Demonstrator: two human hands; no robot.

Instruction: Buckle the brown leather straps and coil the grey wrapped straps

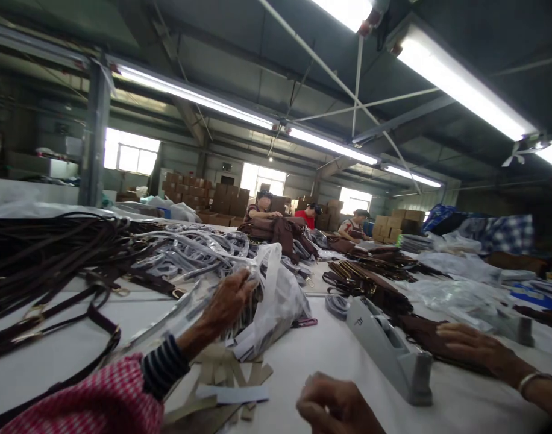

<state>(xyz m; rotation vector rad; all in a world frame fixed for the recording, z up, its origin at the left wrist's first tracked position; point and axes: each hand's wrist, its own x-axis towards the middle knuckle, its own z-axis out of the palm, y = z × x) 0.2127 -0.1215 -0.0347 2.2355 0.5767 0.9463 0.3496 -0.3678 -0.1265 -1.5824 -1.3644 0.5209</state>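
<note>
My left hand (228,301), in a checked sleeve with a striped cuff, is closed on the edge of a clear plastic bag (280,295). White and grey strips stick out of the bag's near side. Below it lies a loose heap of beige and white strips (231,392). At the bottom middle is my right hand (337,404), its fingers curled in and slightly blurred; what they hold, if anything, is hidden. A grey tape dispenser (384,349) stands to its right, apart from it.
Dark brown straps with buckles (54,259) cover the left of the table. Wrapped grey straps (203,247) are piled behind the bag. A co-worker's hand (479,349) with a bracelet rests over brown pieces (420,331) at right. Several people work beyond.
</note>
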